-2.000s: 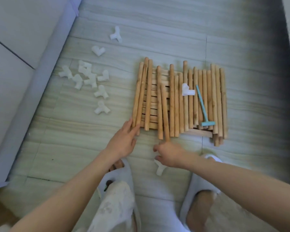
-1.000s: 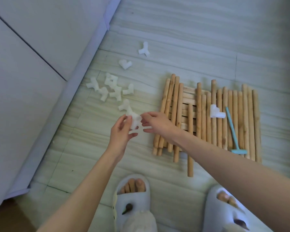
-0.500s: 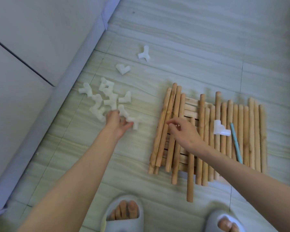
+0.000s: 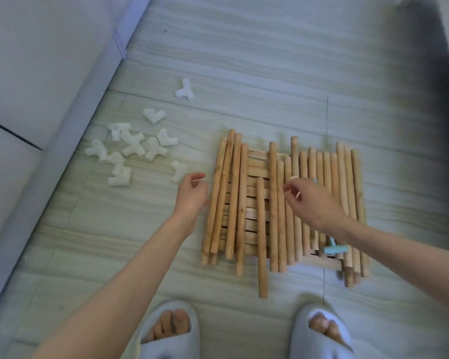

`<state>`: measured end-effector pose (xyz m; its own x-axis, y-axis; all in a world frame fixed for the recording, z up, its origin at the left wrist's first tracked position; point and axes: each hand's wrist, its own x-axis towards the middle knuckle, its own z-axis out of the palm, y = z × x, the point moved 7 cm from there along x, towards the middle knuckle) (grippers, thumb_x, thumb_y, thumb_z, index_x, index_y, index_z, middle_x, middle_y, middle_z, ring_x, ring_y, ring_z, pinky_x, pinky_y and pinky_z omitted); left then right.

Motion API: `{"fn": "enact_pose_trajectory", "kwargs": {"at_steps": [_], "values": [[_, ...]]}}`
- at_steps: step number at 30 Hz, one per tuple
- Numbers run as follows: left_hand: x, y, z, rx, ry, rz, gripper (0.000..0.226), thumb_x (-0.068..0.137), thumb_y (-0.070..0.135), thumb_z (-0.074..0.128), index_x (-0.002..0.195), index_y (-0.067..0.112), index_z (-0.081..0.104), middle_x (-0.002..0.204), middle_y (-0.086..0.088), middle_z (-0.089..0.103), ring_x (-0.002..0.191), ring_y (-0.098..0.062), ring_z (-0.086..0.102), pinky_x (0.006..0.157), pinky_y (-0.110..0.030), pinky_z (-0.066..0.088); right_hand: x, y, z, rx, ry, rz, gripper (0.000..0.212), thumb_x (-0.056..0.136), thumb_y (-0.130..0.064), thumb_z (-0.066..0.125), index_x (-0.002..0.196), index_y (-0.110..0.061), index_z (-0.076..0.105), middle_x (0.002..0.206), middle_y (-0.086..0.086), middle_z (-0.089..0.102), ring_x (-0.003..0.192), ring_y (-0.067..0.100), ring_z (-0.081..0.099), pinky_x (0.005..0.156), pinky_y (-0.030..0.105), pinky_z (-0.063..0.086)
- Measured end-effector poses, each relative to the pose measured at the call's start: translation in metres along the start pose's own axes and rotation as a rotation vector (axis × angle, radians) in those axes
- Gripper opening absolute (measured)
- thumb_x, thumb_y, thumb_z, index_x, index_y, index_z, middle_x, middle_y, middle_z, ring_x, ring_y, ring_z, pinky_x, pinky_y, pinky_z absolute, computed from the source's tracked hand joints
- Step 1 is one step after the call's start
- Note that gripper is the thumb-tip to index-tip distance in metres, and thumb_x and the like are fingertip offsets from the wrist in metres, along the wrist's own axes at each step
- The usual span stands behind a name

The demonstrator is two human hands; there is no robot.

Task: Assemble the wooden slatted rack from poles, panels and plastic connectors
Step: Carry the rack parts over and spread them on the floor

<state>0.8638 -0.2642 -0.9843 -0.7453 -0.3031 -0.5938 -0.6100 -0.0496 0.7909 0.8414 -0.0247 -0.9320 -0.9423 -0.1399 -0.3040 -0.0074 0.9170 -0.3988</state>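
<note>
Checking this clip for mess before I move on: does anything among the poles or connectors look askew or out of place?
Mildly. One pole has slid out of the row toward the slippers, and the leftmost poles fan at a slant. Two connectors lie apart from the main cluster. No damage is visible.

Looked like a home interior, work done on the floor. Pale wood-grain floor tiles (image 4: 244, 60) with thin grout lines, a white panelled cabinet or wall (image 4: 36, 60) along the left edge, and the person stood in soft grey house slippers (image 4: 171, 343).
</note>
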Motion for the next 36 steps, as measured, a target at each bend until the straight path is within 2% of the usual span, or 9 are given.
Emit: {"fn": "enact_pose_trajectory", "kwargs": {"at_steps": [3, 5, 11, 15, 19, 23, 27, 31, 36], "values": [[-0.028, -0.008, 0.033, 0.355, -0.161, 0.110, 0.034, 0.097, 0.014, 0.043, 0.131, 0.015, 0.046, 0.128, -0.007, 0.050, 0.114, -0.019, 0.052, 0.101, -0.033, 0.042, -0.019, 0.056, -0.012, -0.024, 0.067, 0.257, 0.024, 0.093, -0.023, 0.052, 0.112, -0.008, 0.056, 0.105, 0.008, 0.060, 0.078, 0.019, 0.055, 0.062, 0.029, 0.044], [-0.040, -0.016, 0.045, 0.487, -0.239, 0.167, 0.039, 0.097, 0.015, 0.044, 0.136, 0.012, 0.043, 0.136, -0.006, 0.045, 0.123, -0.019, 0.046, 0.100, -0.026, 0.037, -0.027, 0.084, -0.008, -0.016, 0.022, 0.412, 0.030, 0.092, -0.028, 0.056, 0.113, -0.006, 0.052, 0.107, 0.012, 0.059, 0.084, 0.023, 0.056, 0.067, 0.030, 0.045], [-0.049, -0.023, 0.048, 0.601, -0.196, 0.273, 0.035, 0.097, 0.015, 0.045, 0.132, 0.013, 0.046, 0.132, -0.005, 0.049, 0.118, -0.015, 0.048, 0.095, -0.021, 0.036, -0.029, 0.103, 0.021, -0.092, -0.098, 0.482, 0.025, 0.094, -0.026, 0.052, 0.109, -0.006, 0.050, 0.103, 0.013, 0.060, 0.086, 0.024, 0.057, 0.069, 0.034, 0.047], [-0.054, -0.011, 0.054, 0.635, -0.179, 0.398, 0.035, 0.095, 0.010, 0.046, 0.129, 0.016, 0.049, 0.129, -0.004, 0.048, 0.120, -0.016, 0.047, 0.102, -0.026, 0.037, -0.027, 0.104, 0.005, 0.042, 0.099, 0.534, 0.023, 0.097, -0.016, 0.043, 0.111, 0.000, 0.051, 0.105, 0.018, 0.061, 0.089, 0.031, 0.058, 0.070, 0.037, 0.048], [-0.074, 0.021, 0.073, 0.706, -0.206, 0.707, 0.050, 0.091, 0.002, 0.048, 0.138, 0.018, 0.039, 0.142, -0.002, 0.033, 0.134, -0.017, 0.032, 0.111, -0.025, 0.024, -0.026, 0.070, -0.025, 0.073, 0.329, 0.249, 0.025, 0.098, -0.018, 0.044, 0.116, -0.005, 0.053, 0.110, 0.011, 0.055, 0.080, 0.018, 0.051, 0.064, 0.027, 0.042], [-0.083, 0.044, 0.089, 1.087, -0.211, 1.018, 0.069, 0.088, 0.000, 0.049, 0.148, 0.021, 0.022, 0.156, -0.004, 0.012, 0.145, -0.023, 0.005, 0.117, -0.036, 0.012, -0.034, 0.006, -0.010, 0.086, 0.155, -0.217, 0.024, 0.094, -0.018, 0.052, 0.111, -0.004, 0.063, 0.102, 0.007, 0.051, 0.073, 0.013, 0.050, 0.063, 0.024, 0.047], [-0.067, 0.030, 0.082, 1.340, -0.271, 0.953, 0.026, 0.099, 0.028, 0.040, 0.122, 0.021, 0.050, 0.121, 0.003, 0.054, 0.115, -0.016, 0.044, 0.094, -0.028, 0.032, -0.038, -0.020, 0.004, 0.110, 0.087, -0.369, 0.022, 0.092, -0.019, 0.057, 0.104, -0.004, 0.068, 0.097, 0.008, 0.053, 0.076, 0.013, 0.050, 0.069, 0.024, 0.045], [-0.051, 0.015, 0.042, 1.228, -0.225, 0.810, 0.015, 0.099, 0.028, 0.038, 0.099, 0.021, 0.051, 0.084, 0.006, 0.051, 0.078, -0.016, 0.052, 0.064, -0.026, 0.035, -0.009, 0.002, -0.009, 0.177, 0.217, -0.111, 0.038, 0.096, -0.036, 0.041, 0.123, -0.014, 0.058, 0.119, 0.004, 0.053, 0.110, 0.015, 0.048, 0.095, 0.032, 0.042], [-0.031, -0.003, -0.036, 0.857, 0.003, 0.606, 0.012, 0.099, 0.022, 0.039, 0.092, 0.015, 0.045, 0.063, 0.006, 0.045, 0.058, -0.019, 0.045, 0.053, -0.035, 0.031, 0.029, 0.017, 0.013, -0.085, -0.047, 0.106, 0.058, 0.093, -0.053, 0.042, 0.142, -0.022, 0.036, 0.145, 0.009, 0.035, 0.134, 0.029, 0.032, 0.104, 0.042, 0.035]]}}
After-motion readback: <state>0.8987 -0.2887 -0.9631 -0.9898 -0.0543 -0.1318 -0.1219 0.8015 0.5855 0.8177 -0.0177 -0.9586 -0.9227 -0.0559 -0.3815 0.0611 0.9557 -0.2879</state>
